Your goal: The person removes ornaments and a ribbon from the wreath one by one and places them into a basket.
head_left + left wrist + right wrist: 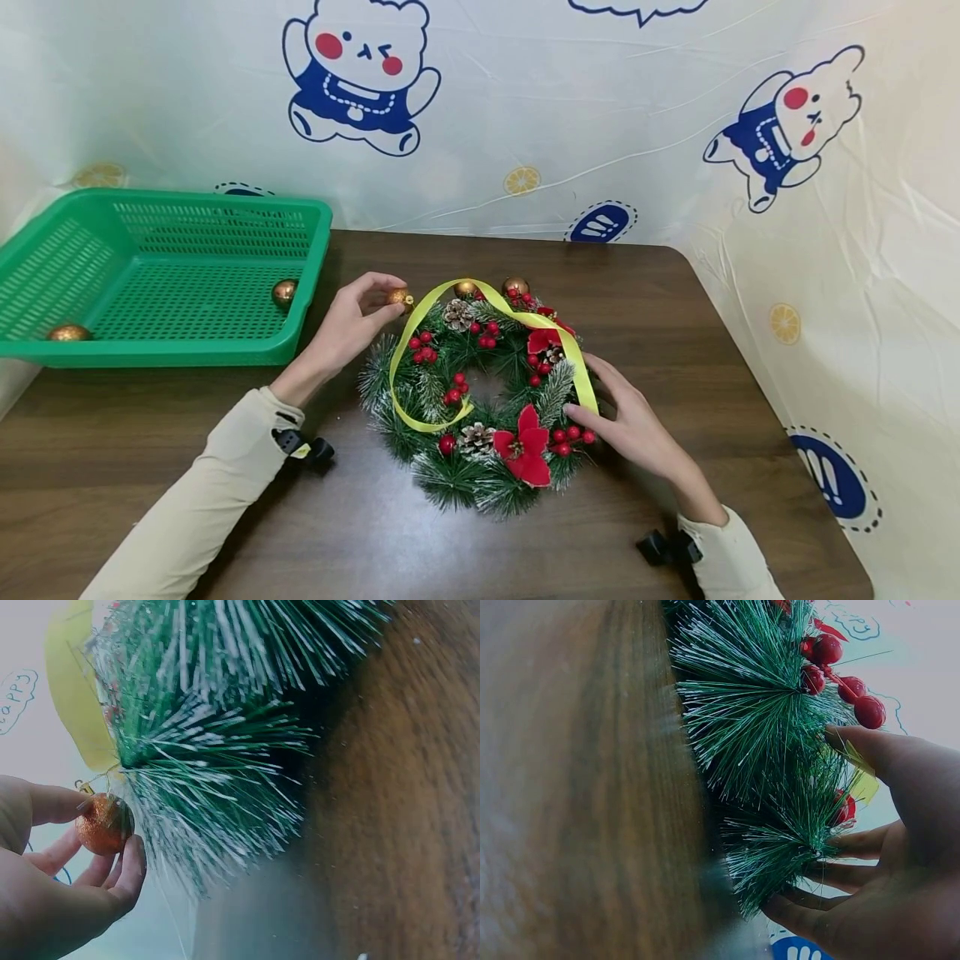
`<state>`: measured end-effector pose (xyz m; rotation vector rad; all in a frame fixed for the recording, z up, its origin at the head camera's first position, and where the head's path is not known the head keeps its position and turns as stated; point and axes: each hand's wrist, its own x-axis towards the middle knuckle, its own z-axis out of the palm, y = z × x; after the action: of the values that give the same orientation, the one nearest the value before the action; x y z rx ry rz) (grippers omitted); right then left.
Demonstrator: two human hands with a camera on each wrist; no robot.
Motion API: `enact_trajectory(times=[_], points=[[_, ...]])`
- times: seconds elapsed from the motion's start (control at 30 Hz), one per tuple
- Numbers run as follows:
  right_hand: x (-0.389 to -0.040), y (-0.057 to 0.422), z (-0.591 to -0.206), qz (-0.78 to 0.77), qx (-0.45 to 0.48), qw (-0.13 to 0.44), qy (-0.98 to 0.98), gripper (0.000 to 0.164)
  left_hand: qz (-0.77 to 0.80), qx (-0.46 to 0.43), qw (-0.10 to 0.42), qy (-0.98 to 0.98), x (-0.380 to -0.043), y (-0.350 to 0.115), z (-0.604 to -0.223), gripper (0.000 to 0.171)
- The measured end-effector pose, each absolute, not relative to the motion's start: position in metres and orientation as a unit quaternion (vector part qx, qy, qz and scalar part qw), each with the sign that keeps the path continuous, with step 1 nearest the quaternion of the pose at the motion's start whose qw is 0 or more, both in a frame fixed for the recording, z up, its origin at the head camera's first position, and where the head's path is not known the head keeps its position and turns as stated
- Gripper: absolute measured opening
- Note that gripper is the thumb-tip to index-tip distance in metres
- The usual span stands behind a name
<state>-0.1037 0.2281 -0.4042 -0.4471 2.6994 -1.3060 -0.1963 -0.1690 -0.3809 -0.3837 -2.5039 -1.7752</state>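
A green wreath (442,475) with frosted tips, pinecones, red berries and a red flower (522,447) lies on the table. My left hand (358,312) pinches a small copper-gold Christmas ball (398,297) between thumb and fingers, at the wreath's upper left edge. Up close in the left wrist view, the ball (103,823) shows a gold cap with a thin loop beside the wreath's needles. With thumb on top and fingers along the outer side, my right hand (637,421) grips the wreath's right edge. A yellow ribbon (397,367) loops loosely over the wreath.
A green plastic basket (187,354) stands at the back left, with one copper ball (284,293) and another ball (70,332) in it. Two more balls, one gold (465,289) and one copper (516,286), sit at the wreath's far edge. A printed sheet (480,108) hangs behind the table.
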Motion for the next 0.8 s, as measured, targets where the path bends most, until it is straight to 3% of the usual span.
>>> enact_trajectory(times=[0.8], points=[[-0.103, 0.228, -0.404, -0.429, -0.14, 0.061, 0.89, 0.077, -0.594, -0.135, 0.049, -0.792, -0.184, -0.171, -0.353, 0.034]])
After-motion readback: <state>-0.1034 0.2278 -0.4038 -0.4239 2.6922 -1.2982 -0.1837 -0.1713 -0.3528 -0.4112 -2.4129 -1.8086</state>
